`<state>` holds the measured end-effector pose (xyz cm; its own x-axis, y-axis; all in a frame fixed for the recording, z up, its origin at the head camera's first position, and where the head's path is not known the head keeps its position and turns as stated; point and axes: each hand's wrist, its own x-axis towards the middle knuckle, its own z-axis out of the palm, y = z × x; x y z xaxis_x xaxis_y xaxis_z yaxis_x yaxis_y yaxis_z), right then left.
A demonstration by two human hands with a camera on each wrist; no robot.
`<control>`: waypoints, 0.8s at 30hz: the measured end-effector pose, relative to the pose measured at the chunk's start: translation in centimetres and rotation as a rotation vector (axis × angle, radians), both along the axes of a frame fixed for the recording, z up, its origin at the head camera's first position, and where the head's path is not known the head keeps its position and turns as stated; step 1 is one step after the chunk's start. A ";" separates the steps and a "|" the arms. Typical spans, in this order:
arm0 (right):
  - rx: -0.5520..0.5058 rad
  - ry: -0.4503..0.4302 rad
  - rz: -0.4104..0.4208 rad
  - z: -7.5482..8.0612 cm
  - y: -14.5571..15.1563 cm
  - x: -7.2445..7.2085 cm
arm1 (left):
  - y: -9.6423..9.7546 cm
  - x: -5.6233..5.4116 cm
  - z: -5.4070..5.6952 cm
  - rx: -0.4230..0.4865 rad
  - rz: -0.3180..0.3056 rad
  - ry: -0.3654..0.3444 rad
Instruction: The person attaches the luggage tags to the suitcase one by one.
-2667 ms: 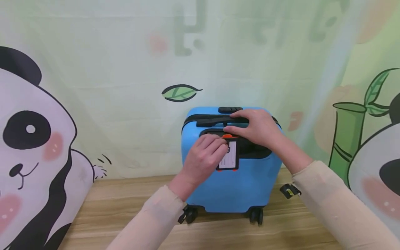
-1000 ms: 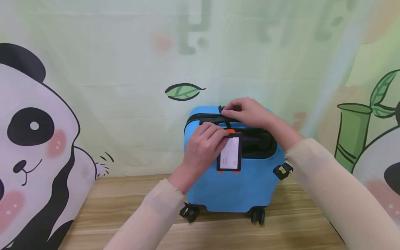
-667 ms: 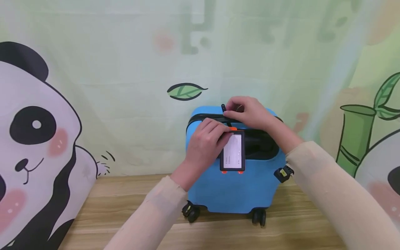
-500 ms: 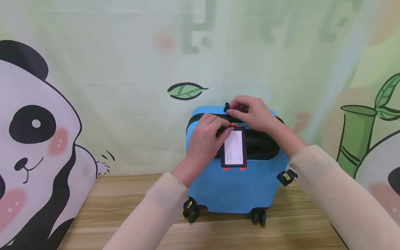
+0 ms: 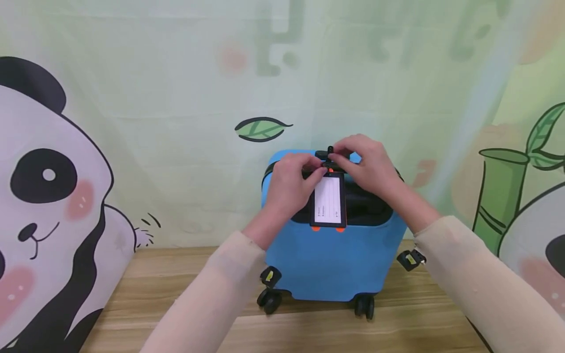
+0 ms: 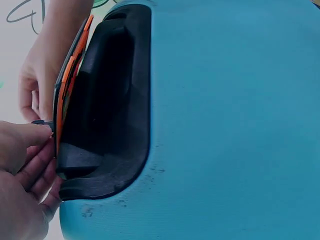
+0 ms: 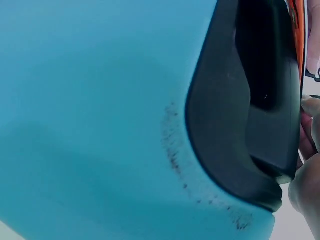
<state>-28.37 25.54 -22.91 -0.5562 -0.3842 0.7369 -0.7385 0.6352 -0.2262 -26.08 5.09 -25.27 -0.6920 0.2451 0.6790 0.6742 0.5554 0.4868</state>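
A luggage tag [image 5: 327, 201] with a white card, black frame and orange edges hangs in front of the black recess of a blue suitcase [image 5: 326, 264]. My left hand [image 5: 291, 184] pinches the black strap at the tag's top between thumb and fingers. Close by on the right, my right hand [image 5: 368, 164] pinches the black strap end [image 5: 330, 150], which points upward near the suitcase's top. In the left wrist view the tag [image 6: 70, 80] stands edge-on beside the recess, both hands meeting next to it. The right wrist view shows mostly suitcase shell; the fingers there are cut off.
The suitcase stands upright on its black wheels [image 5: 364, 306] on a wood-grain surface [image 5: 176, 284]. Close behind it hangs a pale green cloth [image 5: 176, 122] printed with pandas, bamboo and a leaf. Dark scuffs [image 7: 172, 150] mark the shell by the recess.
The tag has risen a little, with my left hand moving up with it. My right hand has gone from the suitcase's top bar to the strap end and shifted slightly right.
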 end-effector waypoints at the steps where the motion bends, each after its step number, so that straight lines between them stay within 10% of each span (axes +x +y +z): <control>1: 0.005 0.021 0.002 -0.1 0.1 0.0 | 0.0 0.0 0.1 0.003 -0.002 -0.018; 24: 0.235 0.337 -0.047 -1.3 1.6 0.3 | 0.2 -0.2 2.3 -0.021 -0.049 -0.298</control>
<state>-28.08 27.10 -24.20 -0.3202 -0.5432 0.7761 -0.7152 0.6759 0.1780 -26.29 5.32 -22.95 -0.8469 0.2948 0.4425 0.5299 0.5376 0.6560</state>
